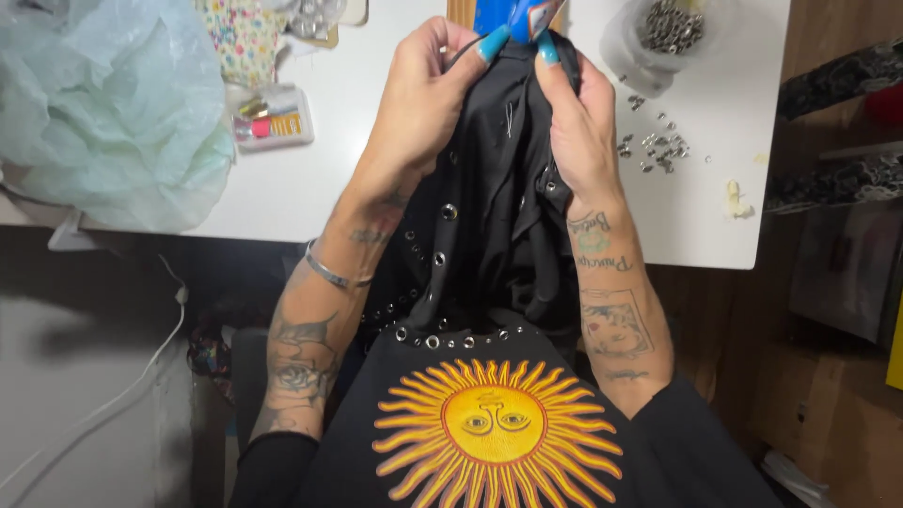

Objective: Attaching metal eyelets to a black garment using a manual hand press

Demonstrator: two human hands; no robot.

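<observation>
My left hand (419, 103) and my right hand (578, 122) both grip a black garment (489, 226) studded with silver eyelets, holding its upper edge up over the white table (320, 179). The fingertips of both hands meet near the top of the cloth, next to a blue tool (513, 17) at the frame's upper edge. A small metal piece sits in the fabric between the hands. The garment hangs down toward my lap. I wear a black shirt with an orange sun print (494, 428).
Loose silver eyelets (654, 150) lie scattered on the table to the right, below a clear cup (663, 33) of more eyelets. A pale plastic bag (103, 113) fills the left side. A small clear box (273, 118) lies beside it. A white cable (141, 367) hangs at the left.
</observation>
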